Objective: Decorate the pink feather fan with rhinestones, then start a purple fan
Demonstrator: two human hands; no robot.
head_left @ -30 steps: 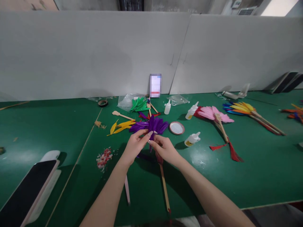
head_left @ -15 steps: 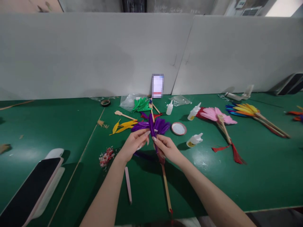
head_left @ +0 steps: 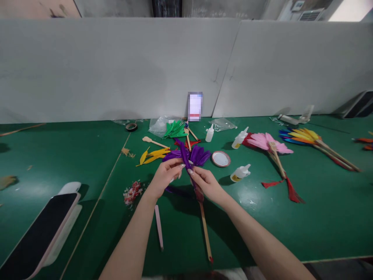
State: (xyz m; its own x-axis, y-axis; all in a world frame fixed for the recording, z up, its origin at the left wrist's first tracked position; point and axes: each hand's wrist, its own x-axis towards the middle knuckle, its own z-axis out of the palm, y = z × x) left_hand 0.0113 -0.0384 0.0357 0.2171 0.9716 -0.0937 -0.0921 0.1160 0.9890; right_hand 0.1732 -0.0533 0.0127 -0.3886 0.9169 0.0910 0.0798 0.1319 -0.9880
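Showing both hands meeting over a green table [head_left: 291,229], this head view centres on a purple feather fan [head_left: 190,156] held just above the tabletop. Left hand [head_left: 164,179]: fingers curled and drawn together, fingertips pinching the lower edge of the purple feathers on their left side. Right hand [head_left: 205,183]: thumb and forefinger pressed together on the base of the feathers where they join the wooden stick [head_left: 204,229]; the remaining fingers are folded around the top of the stick. Whether any gap remains between the pinching fingertips cannot be told, as the feathers cover them. The stick runs from the right hand toward the near edge of the table and ends in a red tip.

A pink tool [head_left: 159,232] lies on the table under the left forearm. A small heap of red and white scraps [head_left: 131,191] sits left of the left hand. Yellow feathers [head_left: 153,156] and green feathers [head_left: 174,129] lie beyond the fan. A round lid [head_left: 220,158] and a glue bottle on its side [head_left: 240,173] lie just right of the hands; a pink feather fan [head_left: 269,143] lies farther right. A dark phone [head_left: 36,235] occupies the near left corner.
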